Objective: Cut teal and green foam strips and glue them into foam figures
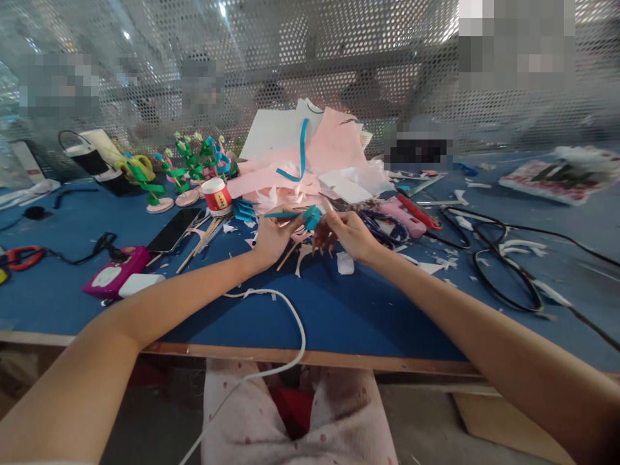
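My left hand (274, 242) pinches a blue paper strip (283, 214) between thumb and fingers. The strip leads to a curled blue end (311, 218) in front of me. From the other side, my right hand (349, 234) has its thumb and forefinger closed at the edge of this curl, its other fingers bent below. Exactly how the right fingertips grip it is hard to make out. Just left of my left hand lie folded blue paper pieces (243, 210). A longer blue strip (303, 152) lies bent on the pile of pink and white paper (339, 145) behind.
Small paper-plant models (186, 171) stand at the back left, beside a red-and-white cup (217, 197). A phone (174, 230), wooden sticks (199, 244) and a magenta power socket (117, 271) lie left. A pink glue gun (402, 217) and black cable (479, 258) lie right. A white cable (295, 316) crosses the table edge.
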`<state>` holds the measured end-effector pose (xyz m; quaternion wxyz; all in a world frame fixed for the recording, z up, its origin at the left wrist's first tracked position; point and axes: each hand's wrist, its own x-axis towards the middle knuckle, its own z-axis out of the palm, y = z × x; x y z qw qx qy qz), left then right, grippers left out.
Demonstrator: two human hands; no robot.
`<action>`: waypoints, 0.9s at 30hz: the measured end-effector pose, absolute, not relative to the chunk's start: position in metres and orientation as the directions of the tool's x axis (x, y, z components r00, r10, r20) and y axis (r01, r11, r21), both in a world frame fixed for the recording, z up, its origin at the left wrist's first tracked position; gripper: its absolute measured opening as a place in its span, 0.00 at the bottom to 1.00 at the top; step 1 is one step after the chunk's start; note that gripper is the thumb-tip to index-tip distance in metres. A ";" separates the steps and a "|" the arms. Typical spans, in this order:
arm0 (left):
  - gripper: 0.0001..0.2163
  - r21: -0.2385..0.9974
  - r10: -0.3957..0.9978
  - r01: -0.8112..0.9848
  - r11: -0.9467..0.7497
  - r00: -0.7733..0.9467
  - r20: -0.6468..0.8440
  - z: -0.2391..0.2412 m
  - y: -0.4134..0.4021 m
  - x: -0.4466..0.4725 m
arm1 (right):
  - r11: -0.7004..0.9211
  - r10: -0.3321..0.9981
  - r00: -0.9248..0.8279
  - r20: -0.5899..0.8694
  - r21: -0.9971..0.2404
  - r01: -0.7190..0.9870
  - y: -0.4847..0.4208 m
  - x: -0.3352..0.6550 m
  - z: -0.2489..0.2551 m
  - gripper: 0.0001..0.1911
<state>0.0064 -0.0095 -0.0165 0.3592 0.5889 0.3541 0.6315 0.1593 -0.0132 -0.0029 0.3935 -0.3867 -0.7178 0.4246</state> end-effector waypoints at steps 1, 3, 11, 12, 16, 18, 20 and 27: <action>0.14 0.868 0.868 -0.035 -0.495 -0.054 0.493 -0.016 -0.010 0.007 | 0.362 0.884 -0.395 0.249 -0.900 0.243 -0.013 0.159 -0.003 0.32; 0.13 0.873 0.873 -0.034 -0.486 -0.057 0.484 -0.014 -0.010 0.007 | 0.454 0.867 -0.378 0.325 -0.829 0.327 -0.012 0.160 -0.003 0.28; 0.15 0.921 0.920 -0.059 -0.385 0.048 0.388 -0.017 -0.011 0.005 | 0.685 0.721 -0.408 0.561 -0.489 0.539 -0.010 0.169 -0.001 0.22; 0.15 0.922 0.921 -0.058 -0.382 0.053 0.385 -0.018 -0.011 0.004 | 0.701 0.703 -0.428 0.568 -0.451 0.553 -0.010 0.169 -0.001 0.23; 0.15 0.917 0.916 -0.052 -0.395 0.058 0.398 -0.019 -0.010 0.004 | 0.722 0.673 -0.467 0.573 -0.376 0.581 -0.011 0.169 0.000 0.25; 0.14 0.914 0.912 -0.041 -0.403 0.064 0.405 -0.019 -0.009 0.003 | 0.720 0.671 -0.480 0.565 -0.341 0.605 -0.011 0.169 -0.001 0.25; 0.14 0.913 0.910 -0.038 -0.406 0.067 0.408 -0.018 -0.009 0.003 | 0.721 0.662 -0.500 0.558 -0.293 0.628 -0.011 0.170 -0.001 0.25; 0.17 0.939 0.937 -0.094 -0.331 0.088 0.339 -0.018 -0.010 0.004 | 0.748 0.607 -0.558 0.566 -0.169 0.642 -0.009 0.171 -0.002 0.25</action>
